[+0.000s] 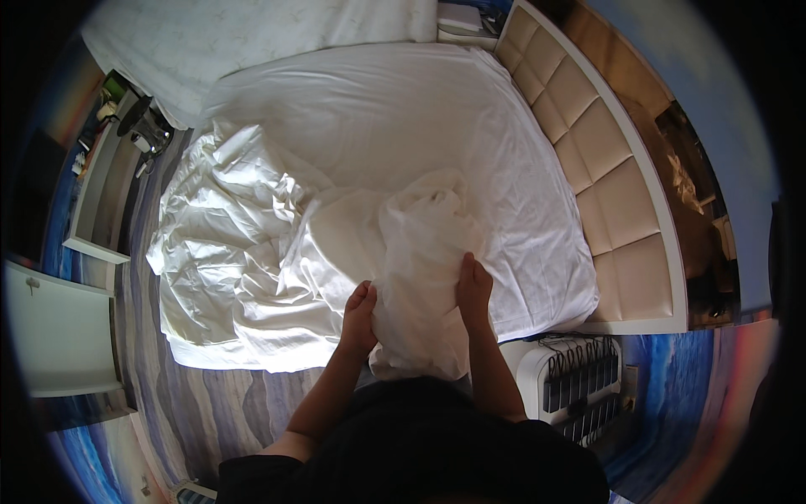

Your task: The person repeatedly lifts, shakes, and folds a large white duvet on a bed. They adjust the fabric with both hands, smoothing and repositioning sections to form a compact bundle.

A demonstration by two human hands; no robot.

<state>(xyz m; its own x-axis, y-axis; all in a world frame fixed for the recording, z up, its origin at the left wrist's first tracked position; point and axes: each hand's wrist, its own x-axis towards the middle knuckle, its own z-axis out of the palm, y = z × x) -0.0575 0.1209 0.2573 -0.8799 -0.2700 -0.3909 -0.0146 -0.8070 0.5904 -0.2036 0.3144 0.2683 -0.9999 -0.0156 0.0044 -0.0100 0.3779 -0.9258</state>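
Both my hands grip a bunched white bedding cover (428, 252) in front of my body. My left hand (360, 318) pinches its left edge, thumb uppermost. Opposite it, my right hand (473, 290) has fingers curled around the right edge. Between the hands the cloth hangs in soft folds, its lower end close to my waist. More crumpled white bedding (233, 252) spreads leftward over the bed, brightly lit in places. Under it lies a white fitted sheet (378, 113), stretched over the mattress and lightly wrinkled.
A tufted beige headboard (585, 151) with a white frame borders the bed on the right. Near my right arm stands a white device rack (570, 384) with dark units and cables. A white-covered mattress (271, 31) lies beyond; a round dark table (135, 116) stands far left.
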